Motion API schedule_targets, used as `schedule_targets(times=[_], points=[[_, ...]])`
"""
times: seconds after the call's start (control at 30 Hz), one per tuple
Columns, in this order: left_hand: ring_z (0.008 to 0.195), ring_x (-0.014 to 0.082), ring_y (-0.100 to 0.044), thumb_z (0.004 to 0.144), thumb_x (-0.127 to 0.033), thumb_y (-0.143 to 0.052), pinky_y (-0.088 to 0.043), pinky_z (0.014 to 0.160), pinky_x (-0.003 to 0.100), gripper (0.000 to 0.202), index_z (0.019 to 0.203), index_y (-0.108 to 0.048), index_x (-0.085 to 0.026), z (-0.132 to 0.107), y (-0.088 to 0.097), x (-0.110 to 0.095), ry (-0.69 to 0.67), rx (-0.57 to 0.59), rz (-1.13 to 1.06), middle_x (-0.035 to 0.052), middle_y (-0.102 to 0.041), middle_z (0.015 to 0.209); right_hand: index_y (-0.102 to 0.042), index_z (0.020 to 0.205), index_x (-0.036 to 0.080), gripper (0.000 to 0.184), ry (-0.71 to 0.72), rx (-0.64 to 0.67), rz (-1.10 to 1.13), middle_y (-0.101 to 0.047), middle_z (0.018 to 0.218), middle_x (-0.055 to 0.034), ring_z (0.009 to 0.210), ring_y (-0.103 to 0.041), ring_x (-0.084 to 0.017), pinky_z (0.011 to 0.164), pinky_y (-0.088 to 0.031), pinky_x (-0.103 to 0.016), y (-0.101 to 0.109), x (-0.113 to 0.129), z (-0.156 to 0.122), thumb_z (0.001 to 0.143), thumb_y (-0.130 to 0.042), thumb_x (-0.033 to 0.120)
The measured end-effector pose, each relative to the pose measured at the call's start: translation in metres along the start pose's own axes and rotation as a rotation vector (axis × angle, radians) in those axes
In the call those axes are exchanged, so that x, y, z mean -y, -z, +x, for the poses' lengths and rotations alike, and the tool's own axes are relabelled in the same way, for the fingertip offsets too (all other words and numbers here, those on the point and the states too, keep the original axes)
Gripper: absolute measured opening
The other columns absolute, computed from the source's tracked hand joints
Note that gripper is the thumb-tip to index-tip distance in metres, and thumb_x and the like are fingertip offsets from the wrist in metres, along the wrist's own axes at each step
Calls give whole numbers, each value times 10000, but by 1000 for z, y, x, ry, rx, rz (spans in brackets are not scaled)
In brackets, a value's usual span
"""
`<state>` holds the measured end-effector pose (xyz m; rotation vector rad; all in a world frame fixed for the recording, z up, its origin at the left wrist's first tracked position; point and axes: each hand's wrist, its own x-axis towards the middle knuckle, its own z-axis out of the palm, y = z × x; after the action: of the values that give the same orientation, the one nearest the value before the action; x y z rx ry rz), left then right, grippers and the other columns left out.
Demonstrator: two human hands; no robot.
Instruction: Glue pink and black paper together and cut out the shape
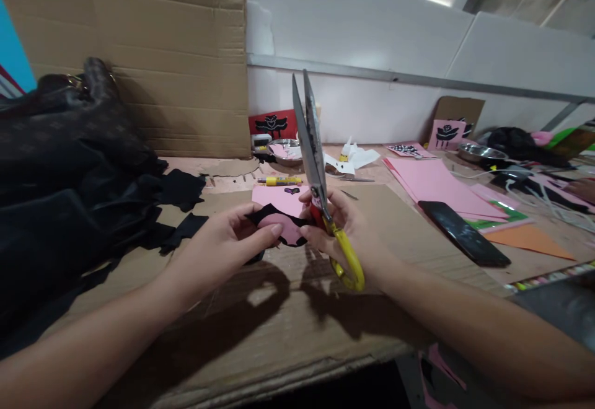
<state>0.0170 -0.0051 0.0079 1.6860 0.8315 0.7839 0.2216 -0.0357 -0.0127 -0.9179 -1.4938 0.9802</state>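
Note:
My left hand (235, 235) is closed on the left end of a small pink and black cutout (290, 228), thumb on its pink face. My right hand (356, 229) grips scissors (317, 167) with yellow handles, their long blades pointing up and slightly apart. The thumb and fingers of that same hand also touch the cutout's right edge. Behind the cutout, a pink sheet (267, 194) lies on the cardboard work surface (390, 211), with a small dark shape (292, 190) on it. My fingers hide part of the cutout and of the sheet.
Black scraps (181, 189) and a dark bag (60, 118) crowd the left. A yellow pen-like tool (280, 181), a metal dish (286, 152) and a glue bottle (345, 150) are behind. To the right lie pink sheets (432, 183), a phone (462, 232) and orange paper (530, 240).

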Motion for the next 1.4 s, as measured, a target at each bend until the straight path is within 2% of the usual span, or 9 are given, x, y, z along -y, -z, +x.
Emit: schedule_targets(times=[0.13, 0.3, 0.4, 0.53, 0.77, 0.97, 1.07, 1.2, 1.4], points=[[894, 155, -696, 911, -404, -684, -517, 830, 235, 193, 884, -738, -221, -1, -1, -3, -21, -26, 4, -9, -784, 942, -537, 1071, 273, 341, -16, 79, 52, -671, 924, 15, 831, -649, -150, 751, -534, -294, -5, 0, -3, 814, -729, 154], [974, 180, -699, 874, -422, -728, -524, 847, 253, 253, 1027, -737, -222, -3, -8, 1, 45, 41, -51, 9, -782, 1065, -524, 1104, 269, 352, 18, 54, 10, -657, 913, 4, 840, -643, -160, 752, -538, -292, -7, 4, -5, 834, -739, 200], [1006, 187, -697, 888, -405, -713, -519, 889, 268, 234, 1043, -744, -232, -3, -8, 2, 28, 31, -37, 8, -781, 1081, -512, 1110, 276, 379, -7, 46, 3, -636, 922, -3, 827, -625, -166, 745, -537, -299, -6, 6, -5, 836, -773, 294], [979, 185, -700, 896, -378, -697, -524, 883, 270, 192, 1014, -747, -235, 0, 3, -4, -53, -38, 2, 6, -783, 1056, -486, 1186, 279, 437, -64, 150, 7, -576, 1022, -30, 923, -600, -185, 807, -525, -321, -1, 5, -7, 873, -739, 447], [858, 197, -685, 862, -471, -704, -520, 738, 257, 273, 931, -764, -214, -2, 30, -21, -110, -303, 145, 25, -774, 906, -530, 1176, 281, 439, -81, 232, -74, -497, 903, -19, 763, -511, -183, 673, -498, -308, 11, -2, -8, 874, -690, 558], [572, 136, -528, 857, -564, -670, -361, 438, 218, 352, 899, -730, -220, -7, 41, -23, -142, -411, 162, -20, -646, 701, -513, 1227, 304, 505, -100, 310, -117, -471, 978, -27, 813, -477, -188, 683, -464, -291, 9, -13, -14, 853, -695, 591], [560, 136, -516, 846, -545, -688, -384, 466, 227, 342, 805, -688, -206, -7, 39, -25, -178, -459, 155, -32, -597, 634, -519, 1201, 303, 473, -84, 300, -105, -470, 983, -34, 813, -470, -194, 655, -447, -288, 6, -14, -16, 865, -668, 602], [679, 144, -582, 873, -441, -680, -449, 586, 230, 239, 799, -684, -215, -7, 32, -28, -261, -409, 114, -26, -660, 734, -519, 1180, 281, 458, -63, 300, -114, -466, 982, -39, 818, -448, -192, 640, -410, -285, 2, -10, -17, 877, -661, 594], [599, 107, -498, 891, -391, -664, -402, 546, 211, 212, 778, -661, -210, -5, 29, -26, -262, -405, 85, -63, -550, 631, -501, 1133, 248, 505, -78, 322, -120, -430, 921, -5, 749, -373, -155, 640, -346, -272, -2, -4, -15, 867, -642, 653]])
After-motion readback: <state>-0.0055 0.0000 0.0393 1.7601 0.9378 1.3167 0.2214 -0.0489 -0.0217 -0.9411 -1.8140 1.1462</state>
